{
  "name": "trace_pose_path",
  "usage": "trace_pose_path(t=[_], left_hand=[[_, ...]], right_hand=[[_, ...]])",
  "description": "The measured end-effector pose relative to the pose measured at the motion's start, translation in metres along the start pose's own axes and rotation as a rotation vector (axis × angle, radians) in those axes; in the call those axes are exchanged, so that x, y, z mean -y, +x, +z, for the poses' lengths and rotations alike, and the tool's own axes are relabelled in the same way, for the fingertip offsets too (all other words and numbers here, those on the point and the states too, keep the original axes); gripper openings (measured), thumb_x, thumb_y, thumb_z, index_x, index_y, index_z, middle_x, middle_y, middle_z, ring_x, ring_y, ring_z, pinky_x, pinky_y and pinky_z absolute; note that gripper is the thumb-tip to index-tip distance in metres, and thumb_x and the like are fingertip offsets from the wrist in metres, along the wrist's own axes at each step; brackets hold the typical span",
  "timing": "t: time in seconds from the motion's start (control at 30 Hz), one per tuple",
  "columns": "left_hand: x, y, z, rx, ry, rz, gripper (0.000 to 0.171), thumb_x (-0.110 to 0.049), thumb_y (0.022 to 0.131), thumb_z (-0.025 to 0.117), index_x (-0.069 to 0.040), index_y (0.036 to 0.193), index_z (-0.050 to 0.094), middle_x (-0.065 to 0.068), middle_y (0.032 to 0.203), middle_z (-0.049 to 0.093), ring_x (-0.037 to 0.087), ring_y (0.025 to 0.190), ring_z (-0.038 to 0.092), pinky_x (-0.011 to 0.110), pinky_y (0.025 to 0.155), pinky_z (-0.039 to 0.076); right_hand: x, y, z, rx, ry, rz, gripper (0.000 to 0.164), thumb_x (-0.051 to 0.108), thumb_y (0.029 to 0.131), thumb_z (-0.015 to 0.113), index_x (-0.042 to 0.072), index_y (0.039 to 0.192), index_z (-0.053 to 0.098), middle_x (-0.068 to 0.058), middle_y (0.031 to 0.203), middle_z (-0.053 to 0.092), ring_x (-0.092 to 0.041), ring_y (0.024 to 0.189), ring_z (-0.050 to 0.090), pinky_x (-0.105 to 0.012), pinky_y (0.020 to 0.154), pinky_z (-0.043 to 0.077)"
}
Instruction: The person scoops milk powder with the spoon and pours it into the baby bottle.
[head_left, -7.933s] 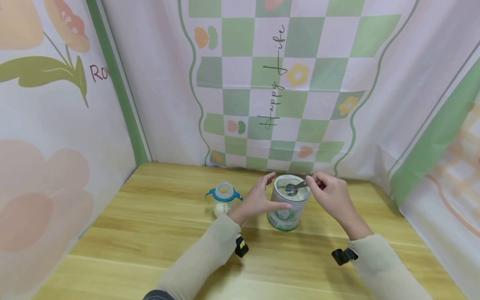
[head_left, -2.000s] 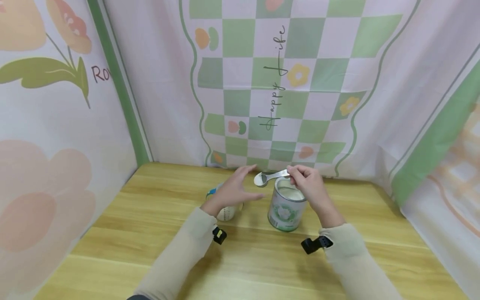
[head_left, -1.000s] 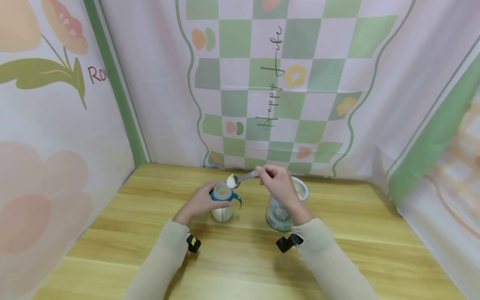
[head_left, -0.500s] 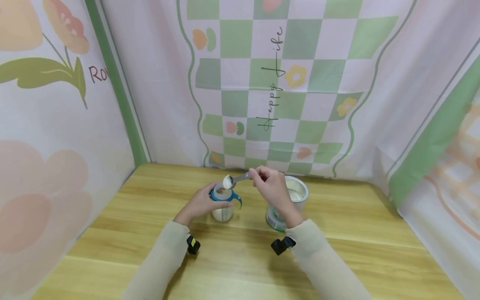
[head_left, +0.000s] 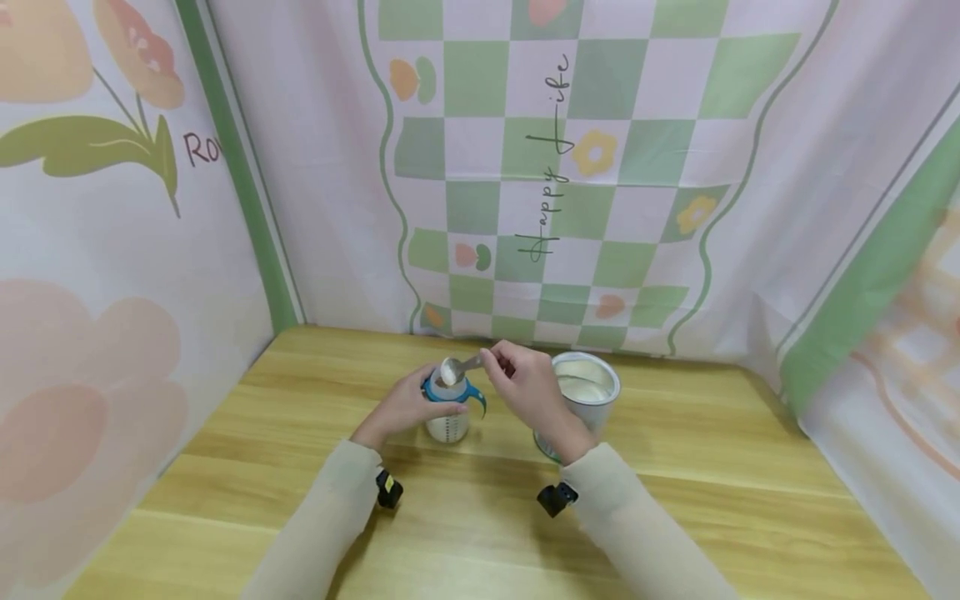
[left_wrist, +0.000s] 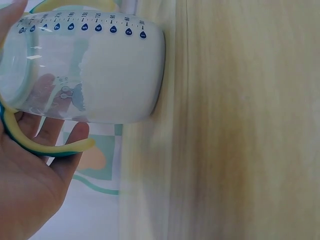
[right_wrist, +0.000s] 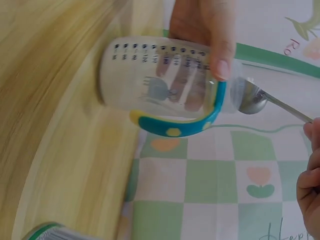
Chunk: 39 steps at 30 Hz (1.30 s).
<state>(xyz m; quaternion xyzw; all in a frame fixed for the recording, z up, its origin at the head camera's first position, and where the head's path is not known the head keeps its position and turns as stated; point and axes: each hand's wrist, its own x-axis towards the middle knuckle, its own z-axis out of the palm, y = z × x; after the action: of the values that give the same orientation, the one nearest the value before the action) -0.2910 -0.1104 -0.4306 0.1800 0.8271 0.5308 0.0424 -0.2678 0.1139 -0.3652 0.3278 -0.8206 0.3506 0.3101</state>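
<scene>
A clear baby bottle with a blue collar and side handles stands on the table, its mouth uncovered. White contents fill its lower part, as the left wrist view of the bottle shows. My left hand grips it around the collar, thumb at the front. My right hand pinches the handle end of a metal spoon. The spoon's bowl holds white powder and tilts over the bottle's mouth; in the right wrist view the spoon is right at the rim.
Behind my right wrist stands an open tin of pale powder, partly hidden by the arm. The wooden table ends at a checked curtain at the back, with a printed curtain on the left.
My right hand carried the spoon from the tin leftward to the bottle, then lowered and tilted it at the mouth. My left hand moved from beside the tin to grip the bottle.
</scene>
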Motion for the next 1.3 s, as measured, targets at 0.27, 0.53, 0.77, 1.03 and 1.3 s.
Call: trace_pose_path(t=[0.27, 0.53, 0.77, 1.03, 1.3], left_hand=[[0.001, 0.001, 0.000, 0.005, 0.007, -0.005, 0.077, -0.047, 0.080, 0.084, -0.024, 0.145, 0.050, -0.002, 0.129, 0.063, 0.021, 0.119, 0.058, 0.053, 0.103, 0.042], [0.003, 0.001, 0.000, 0.021, 0.002, -0.002, 0.076, -0.044, 0.080, 0.085, -0.021, 0.144, 0.051, -0.003, 0.126, 0.063, 0.018, 0.112, 0.060, 0.048, 0.098, 0.046], [0.001, -0.002, -0.001, 0.022, 0.003, -0.004, 0.075, -0.048, 0.080, 0.084, -0.023, 0.143, 0.051, -0.003, 0.128, 0.062, 0.020, 0.118, 0.057, 0.052, 0.101, 0.043], [0.000, -0.001, -0.001, 0.010, 0.016, -0.021, 0.078, -0.046, 0.081, 0.083, -0.021, 0.146, 0.049, -0.002, 0.131, 0.061, 0.022, 0.121, 0.056, 0.053, 0.102, 0.042], [0.002, 0.000, -0.002, 0.016, 0.001, -0.010, 0.079, -0.048, 0.079, 0.084, -0.020, 0.145, 0.050, -0.002, 0.127, 0.063, 0.021, 0.117, 0.057, 0.052, 0.101, 0.044]], right_hand=[[0.001, -0.009, 0.007, 0.010, -0.200, -0.214, 0.013, 0.010, 0.096, 0.068, 0.009, 0.083, 0.066, 0.004, 0.066, 0.054, -0.006, 0.053, 0.045, -0.021, 0.046, 0.040], [0.003, -0.018, 0.011, 0.071, -0.304, -0.473, 0.017, 0.004, 0.084, 0.078, 0.007, 0.082, 0.061, -0.001, 0.071, 0.060, -0.010, 0.057, 0.056, -0.022, 0.050, 0.047], [0.007, -0.016, 0.007, 0.122, -0.345, -0.607, 0.011, 0.006, 0.091, 0.072, 0.007, 0.089, 0.062, 0.001, 0.069, 0.057, -0.009, 0.057, 0.054, -0.020, 0.050, 0.046], [0.011, -0.016, 0.003, 0.203, -0.404, -0.670, 0.019, -0.004, 0.087, 0.070, 0.007, 0.081, 0.057, 0.002, 0.066, 0.054, -0.005, 0.056, 0.040, -0.015, 0.048, 0.035], [0.011, -0.016, 0.001, 0.207, -0.399, -0.642, 0.019, 0.001, 0.101, 0.054, 0.007, 0.083, 0.056, 0.001, 0.069, 0.057, -0.007, 0.057, 0.045, -0.017, 0.049, 0.037]])
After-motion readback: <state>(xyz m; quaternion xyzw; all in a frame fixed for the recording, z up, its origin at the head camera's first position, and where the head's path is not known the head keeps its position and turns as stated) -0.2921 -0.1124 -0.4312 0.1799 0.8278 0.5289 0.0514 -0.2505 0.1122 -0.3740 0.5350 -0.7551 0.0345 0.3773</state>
